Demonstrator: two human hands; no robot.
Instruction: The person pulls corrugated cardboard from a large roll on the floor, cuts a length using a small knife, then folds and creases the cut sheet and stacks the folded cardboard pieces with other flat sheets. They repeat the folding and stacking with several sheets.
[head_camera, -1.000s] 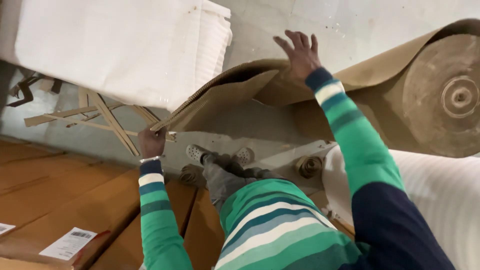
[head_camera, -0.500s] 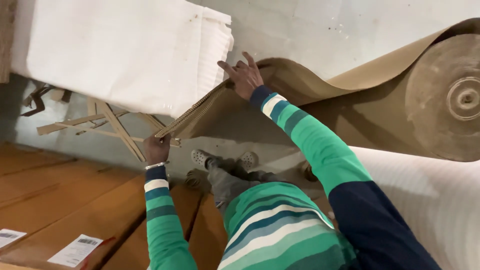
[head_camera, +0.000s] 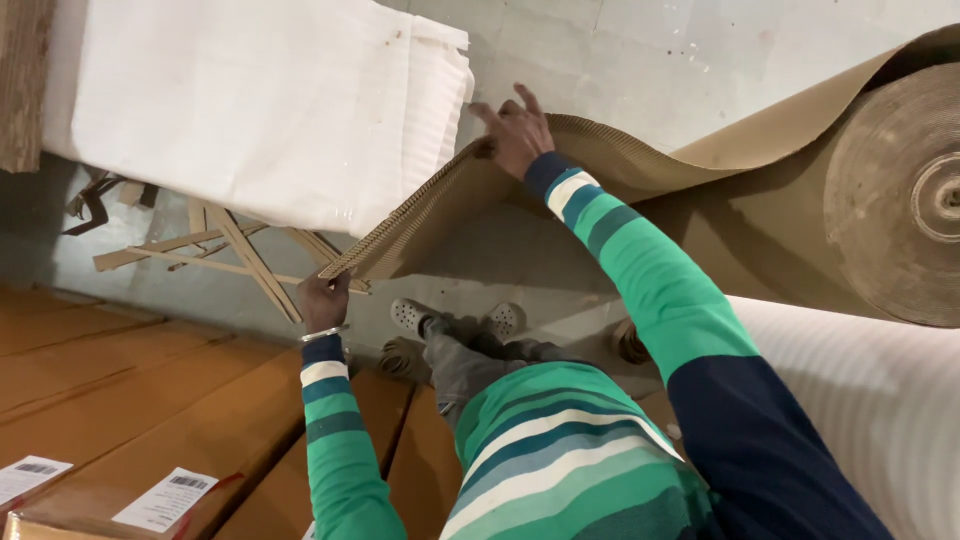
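The corrugated sheet (head_camera: 470, 195), brown and ribbed, runs off the big roll (head_camera: 900, 200) at the right and hangs in the air over the grey floor (head_camera: 700, 60), stretched between the person's two hands. The left hand (head_camera: 322, 300) grips the sheet's near corner from below, fingers closed on its edge. The right hand (head_camera: 515, 135) is pressed on the sheet's upper edge farther along, fingers spread and curled over the fold, holding it. Both arms wear green, white and navy striped sleeves. Just beside the right hand lies a stack of white foam sheets (head_camera: 250, 110), its corner close to the brown edge. Under the stack, thin cardboard strips (head_camera: 230, 255) lie crossed on the floor. Below the sheet the person's shoes (head_camera: 415, 315) show. Brown boxes (head_camera: 120, 400) with white labels sit at the lower left, and a white foam roll (head_camera: 860, 400) lies at the lower right.
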